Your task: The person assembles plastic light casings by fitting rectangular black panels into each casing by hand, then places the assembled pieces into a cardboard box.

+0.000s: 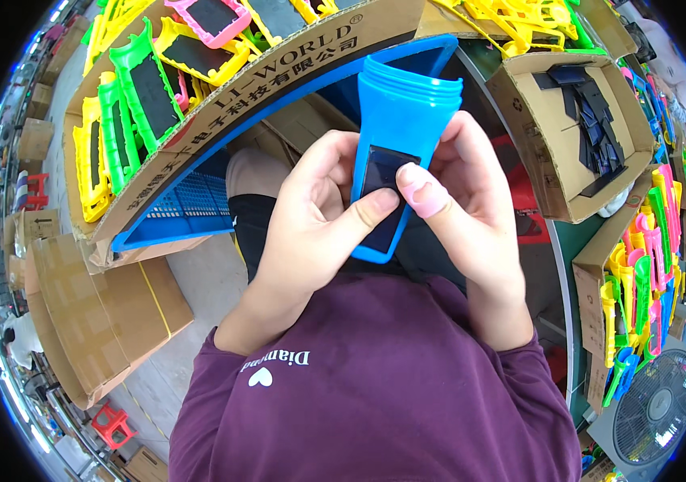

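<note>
A blue plastic flashlight-shaped housing (409, 108) is held upright in front of my lap, its wide threaded end up. Set in its front is a dark rectangular panel (380, 170). My left hand (311, 217) grips the housing from the left, its thumb pressed on the panel. From the other side my right hand (479, 217) wraps round it, fingers partly hidden behind. The right thumb, with a pinkish covering (425, 196) on it, also presses on the panel, close to the left thumb.
A carton (198, 132) of yellow, green and pink housings with dark panels stands at the upper left, by a blue crate (186, 201). Dark panels (592, 120) lie in a box (523, 120) at right. Below it are a carton (592, 309) of coloured parts and a fan (656, 410).
</note>
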A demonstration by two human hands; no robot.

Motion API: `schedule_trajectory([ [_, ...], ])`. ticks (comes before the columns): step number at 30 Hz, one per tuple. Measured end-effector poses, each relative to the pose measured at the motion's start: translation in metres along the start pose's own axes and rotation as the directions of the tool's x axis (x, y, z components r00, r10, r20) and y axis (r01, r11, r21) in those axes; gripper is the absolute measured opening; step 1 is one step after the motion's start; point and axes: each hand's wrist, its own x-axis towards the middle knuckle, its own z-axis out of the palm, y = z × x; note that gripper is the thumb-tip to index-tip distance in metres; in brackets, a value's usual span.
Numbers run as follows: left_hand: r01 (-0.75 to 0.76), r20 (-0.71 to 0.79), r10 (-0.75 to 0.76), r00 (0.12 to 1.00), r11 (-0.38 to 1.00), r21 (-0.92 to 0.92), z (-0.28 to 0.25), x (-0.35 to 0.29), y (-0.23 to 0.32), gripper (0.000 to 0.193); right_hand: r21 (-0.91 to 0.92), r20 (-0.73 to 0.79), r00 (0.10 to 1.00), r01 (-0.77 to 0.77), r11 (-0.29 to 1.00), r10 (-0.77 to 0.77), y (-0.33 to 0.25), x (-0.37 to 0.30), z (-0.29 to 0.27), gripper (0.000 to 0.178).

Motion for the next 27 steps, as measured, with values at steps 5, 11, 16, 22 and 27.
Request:
schedule_trajectory([
  [5, 0.085, 0.021, -0.083, 0.996, 0.987, -0.137, 0.0, -0.007, -0.001, 0.035, 0.043, 0.11, 0.986, -0.131, 0.99, 0.125, -0.014, 0.001, -0.002, 0.027],
  [11, -0.089, -0.054, 0.088, 0.995, 0.996, -0.018, 0.002, 0.001, -0.008, 0.032, -0.064, -0.01, 0.997, 0.08, 0.995, -0.08, -0.002, 0.011, 0.002, 0.018],
  [16, -0.192, -0.104, 0.206, 0.973, 0.973, 0.128, 0.005, 0.008, -0.011, 0.028, -0.076, -0.05, 0.995, 0.079, 0.994, -0.083, 0.003, 0.017, 0.0, 0.018],
  [22, 0.031, -0.065, -0.04, 0.997, 0.989, -0.145, -0.005, 0.002, -0.01, 0.031, 0.142, 0.001, 0.995, -0.095, 0.985, 0.096, 0.009, 0.015, 0.001, 0.023],
  [27, 0.094, -0.01, -0.097, 0.995, 0.977, -0.194, -0.013, -0.012, -0.01, 0.034, 0.165, 0.09, 0.953, -0.301, 0.939, 0.289, 0.008, 0.001, 0.006, 0.03],
])
